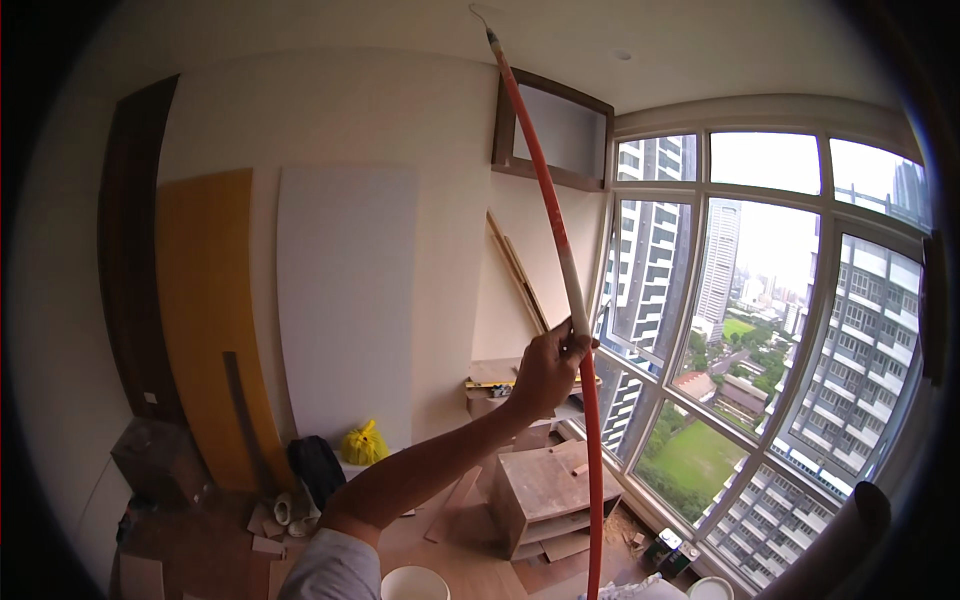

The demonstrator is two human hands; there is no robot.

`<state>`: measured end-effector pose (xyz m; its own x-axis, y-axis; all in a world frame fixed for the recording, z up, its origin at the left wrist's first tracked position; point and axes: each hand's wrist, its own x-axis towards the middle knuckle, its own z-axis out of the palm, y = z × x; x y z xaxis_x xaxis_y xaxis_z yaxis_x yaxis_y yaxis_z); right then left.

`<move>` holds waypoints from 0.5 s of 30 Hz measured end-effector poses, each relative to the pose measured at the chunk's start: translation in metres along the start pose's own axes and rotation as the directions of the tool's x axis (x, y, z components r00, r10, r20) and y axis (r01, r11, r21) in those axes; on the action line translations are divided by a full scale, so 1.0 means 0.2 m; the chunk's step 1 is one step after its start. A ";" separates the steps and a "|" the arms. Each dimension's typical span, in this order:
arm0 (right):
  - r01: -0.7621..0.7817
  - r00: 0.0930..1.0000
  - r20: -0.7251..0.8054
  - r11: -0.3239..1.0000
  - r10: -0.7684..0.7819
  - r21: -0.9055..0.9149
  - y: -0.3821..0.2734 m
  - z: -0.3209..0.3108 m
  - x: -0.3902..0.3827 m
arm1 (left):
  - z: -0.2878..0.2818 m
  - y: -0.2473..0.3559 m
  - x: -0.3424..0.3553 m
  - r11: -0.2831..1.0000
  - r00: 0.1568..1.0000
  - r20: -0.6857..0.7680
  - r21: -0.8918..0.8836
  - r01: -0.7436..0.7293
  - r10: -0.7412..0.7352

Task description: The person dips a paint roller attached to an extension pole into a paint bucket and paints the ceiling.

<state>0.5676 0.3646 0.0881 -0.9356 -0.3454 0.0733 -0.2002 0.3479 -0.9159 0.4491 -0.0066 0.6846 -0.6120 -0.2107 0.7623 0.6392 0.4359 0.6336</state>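
My left hand (556, 362) is raised in the middle, its fingers closed around a long red roller pole (540, 165) at a whitish section. The pole rises steeply to the ceiling, leaning left toward its top. At its tip a thin bent wire frame (481, 16) reaches the ceiling; a roller on it is too faint to make out. Below my grip the pole runs down past the lower edge. My left forearm comes from the lower left in a light grey sleeve (335, 568). My right hand does not show.
A wooden cabinet (550, 470) stands below by tall windows (760, 300). Large yellow (205, 300) and white panels (348, 300) lean on the wall. A yellow bag (365, 443), dark bag (316, 468) and white bucket (415, 584) are low down. A framed box (560, 130) hangs high.
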 end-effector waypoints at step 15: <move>0.039 0.994 -0.108 0.998 -0.035 0.040 0.03 0.08 -0.09 | -0.01 0.14 0.12 0.990 0.995 0.039 -0.102 0.094 -0.091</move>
<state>0.5886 0.3585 0.0749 -0.9540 -0.2609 0.1474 -0.2251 0.2990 -0.9273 0.4523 -0.0016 0.7210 -0.6851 -0.2151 0.6960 0.6226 0.3230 0.7127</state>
